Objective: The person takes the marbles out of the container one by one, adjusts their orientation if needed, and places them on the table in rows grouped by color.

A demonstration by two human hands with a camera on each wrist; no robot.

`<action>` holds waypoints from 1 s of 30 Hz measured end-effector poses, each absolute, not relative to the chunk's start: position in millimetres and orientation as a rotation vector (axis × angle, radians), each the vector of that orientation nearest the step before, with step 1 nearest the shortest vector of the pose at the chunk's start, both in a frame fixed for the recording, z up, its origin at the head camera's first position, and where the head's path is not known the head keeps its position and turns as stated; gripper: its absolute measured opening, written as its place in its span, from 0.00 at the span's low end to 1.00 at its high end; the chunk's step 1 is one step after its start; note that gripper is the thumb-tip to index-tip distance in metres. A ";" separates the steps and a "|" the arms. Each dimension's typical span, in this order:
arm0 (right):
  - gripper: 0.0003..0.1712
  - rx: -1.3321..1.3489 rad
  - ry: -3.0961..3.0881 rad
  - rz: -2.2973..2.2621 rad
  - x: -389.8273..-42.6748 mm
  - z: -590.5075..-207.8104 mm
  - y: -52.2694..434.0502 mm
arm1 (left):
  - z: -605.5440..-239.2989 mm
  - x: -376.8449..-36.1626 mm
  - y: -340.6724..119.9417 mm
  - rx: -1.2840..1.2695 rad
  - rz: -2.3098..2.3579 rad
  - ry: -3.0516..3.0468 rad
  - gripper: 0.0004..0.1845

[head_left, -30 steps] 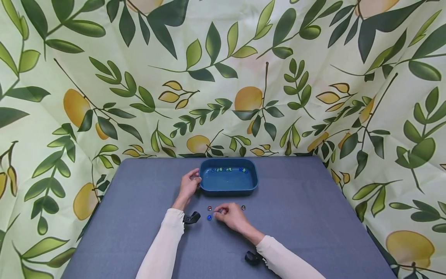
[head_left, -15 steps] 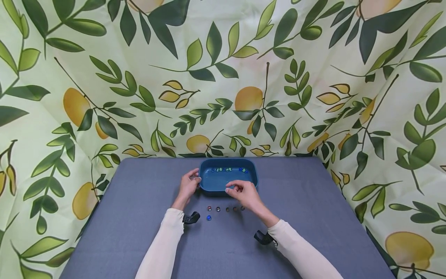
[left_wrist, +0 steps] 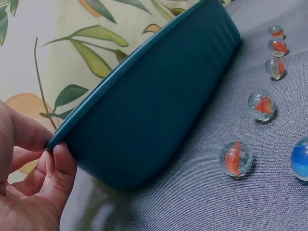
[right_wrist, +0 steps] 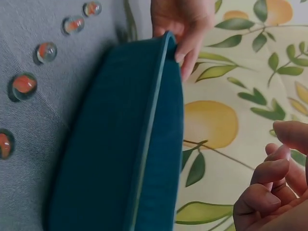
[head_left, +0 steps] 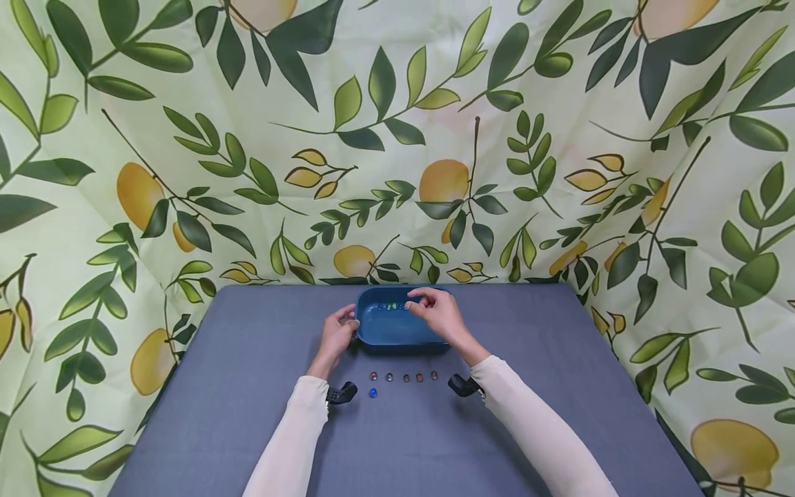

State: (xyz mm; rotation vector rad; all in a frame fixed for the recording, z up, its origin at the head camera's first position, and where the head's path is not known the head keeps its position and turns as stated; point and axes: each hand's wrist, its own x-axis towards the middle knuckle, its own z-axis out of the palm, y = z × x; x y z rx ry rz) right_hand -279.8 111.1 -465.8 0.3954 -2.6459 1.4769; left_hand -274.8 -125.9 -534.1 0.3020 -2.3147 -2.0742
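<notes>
A blue plastic tub (head_left: 397, 333) stands at the back of the table, with several blue and green marbles (head_left: 393, 307) along its far side. My left hand (head_left: 338, 331) pinches the tub's left rim between thumb and fingers; in the left wrist view the tub's near wall (left_wrist: 144, 101) fills the middle. Over the tub's right part hovers my right hand (head_left: 437, 314), fingers loosely bent and apart, nothing seen between them. It covers the marbles on that side. In front of the tub lies a row of several clear marbles with orange swirls (left_wrist: 236, 159).
One blue marble (head_left: 373, 393) lies closer to me, below the left end of the row. Grey cloth covers the table (head_left: 248, 331). A hanging fabric with lemons and leaves (head_left: 310, 228) rises right behind the table and along its sides.
My right hand has left the marble row and moved up and away over the tub, uncovering the row's middle marbles. The left hand has stayed at the rim.
</notes>
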 end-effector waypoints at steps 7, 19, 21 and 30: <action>0.18 0.413 -2.642 1.520 -297.3 -475.6 94.5 | -535.3 -273.0 -125.4 0.307 -2.051 -2.335 0.26; 0.18 0.365 -2.752 1.539 -318.6 -503.6 66.1 | -537.4 -272.8 -125.0 0.290 -2.031 -2.331 0.25; 0.18 0.319 -2.777 1.545 -323.5 -508.5 63.8 | -536.9 -273.5 -124.9 0.288 -2.035 -2.323 0.26; 0.17 0.218 -2.859 1.422 -338.3 -530.2 55.5 | -538.2 -273.7 -125.7 0.288 -2.065 -2.299 0.25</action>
